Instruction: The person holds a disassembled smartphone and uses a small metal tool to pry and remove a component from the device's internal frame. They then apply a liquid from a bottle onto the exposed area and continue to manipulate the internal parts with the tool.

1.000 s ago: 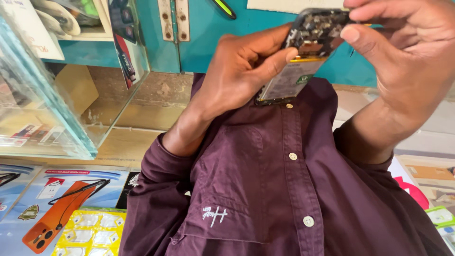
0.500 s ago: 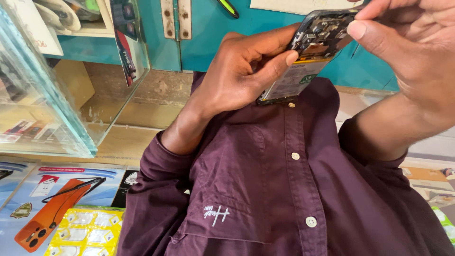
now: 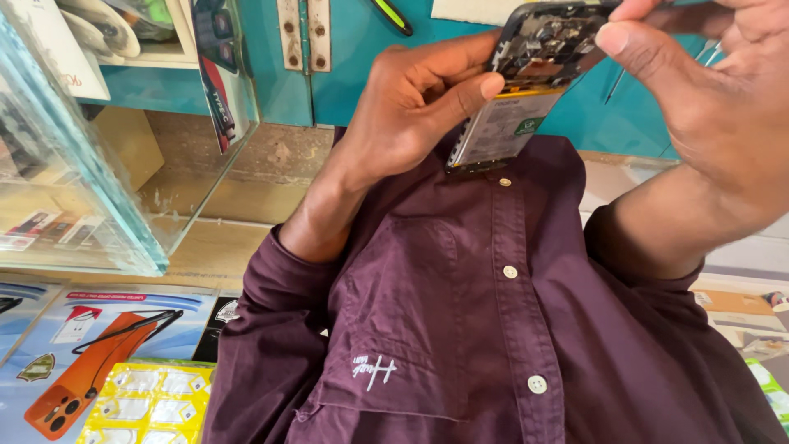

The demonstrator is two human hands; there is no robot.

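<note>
A: Where's the phone [image 3: 532,82]?

B: Held up close to the camera, top centre, above the maroon shirt [image 3: 460,312]; back cover off, circuit parts and battery showing; long axis tilted, top end up-right, bottom end down-left near the collar.

A: Hands?

B: Left hand [image 3: 415,107] curled round the phone's left edge, thumb laid across the open back; closed on it and carrying it. Right hand [image 3: 707,107] lies right of the phone; thumb tip touching the upper right corner, other fingers bent; whether it pinches anything, cannot tell.

A: Which is nearer?

B: Both touch it; the left has the firm hold, the right meets only the top end.

A: Counts?

B: One phone in hand; two hands; one glass case [image 3: 90,181] on the left; on the counter [image 3: 205,255] below, one orange phone picture on a poster [image 3: 99,362]; one yellow sheet [image 3: 152,403] of small packets, too many to count; one green-handled tool [image 3: 393,15] on the teal wall.
</note>
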